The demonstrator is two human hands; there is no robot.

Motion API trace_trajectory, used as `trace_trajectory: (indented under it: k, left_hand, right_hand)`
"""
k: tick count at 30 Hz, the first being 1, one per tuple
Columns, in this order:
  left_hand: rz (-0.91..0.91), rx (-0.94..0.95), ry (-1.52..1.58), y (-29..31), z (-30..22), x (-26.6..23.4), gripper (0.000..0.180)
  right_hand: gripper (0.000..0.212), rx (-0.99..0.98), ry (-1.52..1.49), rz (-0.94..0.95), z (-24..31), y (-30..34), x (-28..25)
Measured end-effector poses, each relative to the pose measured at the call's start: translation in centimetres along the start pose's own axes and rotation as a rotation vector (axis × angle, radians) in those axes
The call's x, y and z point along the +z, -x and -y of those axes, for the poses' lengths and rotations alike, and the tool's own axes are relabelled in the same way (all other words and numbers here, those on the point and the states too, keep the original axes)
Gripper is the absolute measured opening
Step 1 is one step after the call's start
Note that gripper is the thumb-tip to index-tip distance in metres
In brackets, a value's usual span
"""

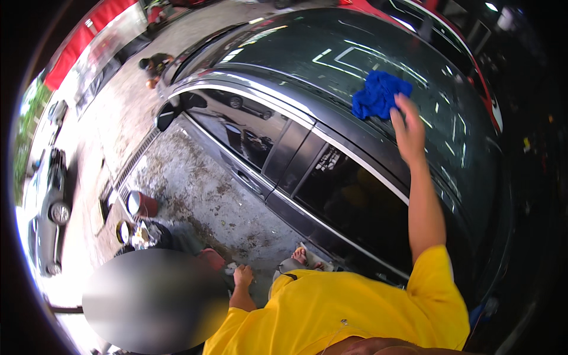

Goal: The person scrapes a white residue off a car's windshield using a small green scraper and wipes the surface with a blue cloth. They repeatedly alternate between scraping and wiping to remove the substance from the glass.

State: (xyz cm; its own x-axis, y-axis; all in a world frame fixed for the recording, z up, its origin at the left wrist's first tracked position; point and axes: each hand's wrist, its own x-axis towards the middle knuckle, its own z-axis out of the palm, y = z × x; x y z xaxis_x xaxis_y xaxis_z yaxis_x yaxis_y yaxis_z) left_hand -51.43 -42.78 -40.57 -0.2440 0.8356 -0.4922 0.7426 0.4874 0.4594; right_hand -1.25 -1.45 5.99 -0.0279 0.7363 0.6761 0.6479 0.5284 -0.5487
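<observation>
A crumpled blue cloth [378, 96] lies on the dark, glossy roof of a car [284, 56]. My right hand [409, 131] is raised over the roof at the cloth's near right edge. Its fingers are apart and one fingertip overlaps the cloth's edge; whether it touches the fabric I cannot tell. Low beside my body, my left hand [242, 276] is closed. A small whitish thing [230, 268] shows next to its fingers, but whether the hand grips it is unclear.
A red bucket [142, 204] stands by a floor drain grate [137, 158], near dark bags. Another person [155, 68] crouches by the car's front. A red car [485, 97] is close on the far side, and a parked car [52, 207] is at left. A blurred oval hides the lower left.
</observation>
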Motion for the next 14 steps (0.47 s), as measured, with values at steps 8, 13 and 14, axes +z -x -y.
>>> trace_trajectory:
  k: [8,13,14]
  left_hand:
    - [0.066,0.38,-0.64,0.5,2.9,0.8,0.011]
    - [-0.219,0.368,-0.313,-1.1,-4.4,-0.2,0.008]
    - [-0.111,0.05,0.017,-0.4,-4.2,-0.4,0.027]
  right_hand:
    - [0.053,0.183,-0.938,0.679,12.7,17.6,-7.3]
    - [0.049,-0.133,-1.505,0.938,19.6,14.8,-8.5]
    - [0.048,-0.233,-1.602,0.997,20.9,13.3,-8.6]
